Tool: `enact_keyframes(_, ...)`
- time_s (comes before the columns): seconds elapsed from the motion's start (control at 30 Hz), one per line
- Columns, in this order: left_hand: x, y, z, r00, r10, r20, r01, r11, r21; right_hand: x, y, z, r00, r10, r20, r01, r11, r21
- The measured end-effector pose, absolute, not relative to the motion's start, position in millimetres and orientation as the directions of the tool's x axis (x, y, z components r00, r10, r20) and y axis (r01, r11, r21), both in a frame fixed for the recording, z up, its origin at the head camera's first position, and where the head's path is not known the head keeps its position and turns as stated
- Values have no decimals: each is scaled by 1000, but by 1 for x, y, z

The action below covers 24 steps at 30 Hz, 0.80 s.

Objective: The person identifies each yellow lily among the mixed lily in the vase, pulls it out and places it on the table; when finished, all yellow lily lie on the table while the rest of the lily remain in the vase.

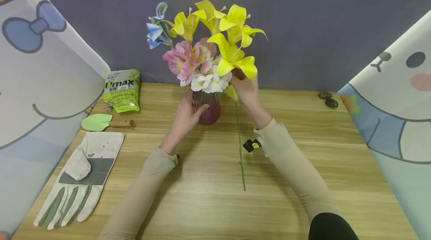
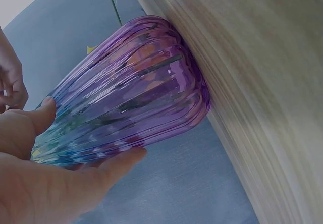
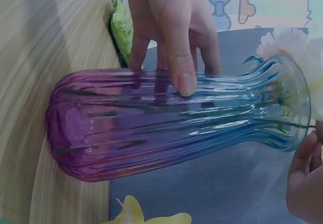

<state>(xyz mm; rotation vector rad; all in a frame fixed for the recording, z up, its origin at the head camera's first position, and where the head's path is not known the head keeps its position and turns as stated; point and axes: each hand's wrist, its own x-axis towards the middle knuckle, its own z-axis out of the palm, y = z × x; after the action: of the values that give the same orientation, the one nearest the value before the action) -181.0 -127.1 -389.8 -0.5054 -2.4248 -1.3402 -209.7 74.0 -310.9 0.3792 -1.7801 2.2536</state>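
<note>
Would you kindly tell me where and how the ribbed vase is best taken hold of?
Probably grip the vase round its tapering upper body, below the flared rim, coming from the left: it stands upright and narrows upward, flowers crowd above it, and the right hand is already at its right.

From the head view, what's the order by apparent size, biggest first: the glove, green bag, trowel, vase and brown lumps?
1. Glove
2. Green bag
3. Trowel
4. Brown lumps, which look roughly alike

Vase: unranked, since the left hand and white flowers partly hide it.
</note>
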Motion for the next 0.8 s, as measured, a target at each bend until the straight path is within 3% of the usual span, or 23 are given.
enact_keyframes(0.2, -181, -127, -390, -883, 156, 443, 458, 492, 740, -206, 71, -306, -897, 126, 424, -442, -251, -861)
enact_keyframes(0.47, -180, -128, -391, -882, 160, 443, 460, 491, 740, -205, 70, -299, -753, 146, 642, -648, -330, -686)
enact_keyframes(0.57, -180, -128, -391, -883, 162, 442, 460, 491, 740, -204, 71, -296, -714, 135, 687, -688, -317, -653)
enact_keyframes(0.8, -181, -128, -391, -880, 160, 447, 463, 503, 730, -201, 74, -295, -691, 113, 714, -718, -229, -658)
